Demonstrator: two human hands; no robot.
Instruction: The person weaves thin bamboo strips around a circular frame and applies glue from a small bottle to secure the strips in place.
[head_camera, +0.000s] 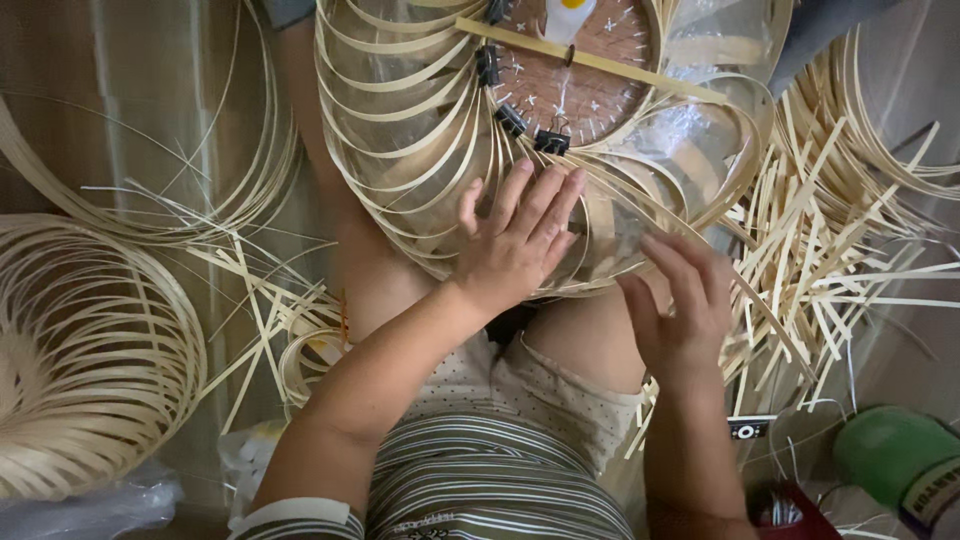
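1. We see a half-made basket (430, 130) of thin pale strips resting on the person's lap; it sits in the top middle of the view, tipped so its round brown bottom (580, 85) faces us.
2. Black clips (551, 141) hold strips along the edge of that brown bottom; a flat pale stick (600, 62) lies across it.
3. The left hand (515, 240) lies flat on the side of the basket, just under the clips; its fingers (545, 200) are spread apart and pressing on the strips, not closed around anything.
4. The right hand (680, 310) is at the lower right side of the basket; its fingers (680, 262) are bent and touch the strips there; we cannot tell if they pinch one strip or only push on it.
5. A clear plastic sheet (700, 110) shows inside the basket on the right.
6. Loose cut strips (830, 250) lie in a heap on the floor to the right; long curved strips (200, 190) lie to the left.
7. Another woven basket (90, 360) sits at the far left, well apart from the hands.
8. A green roll (895, 455) sits at the bottom right corner.
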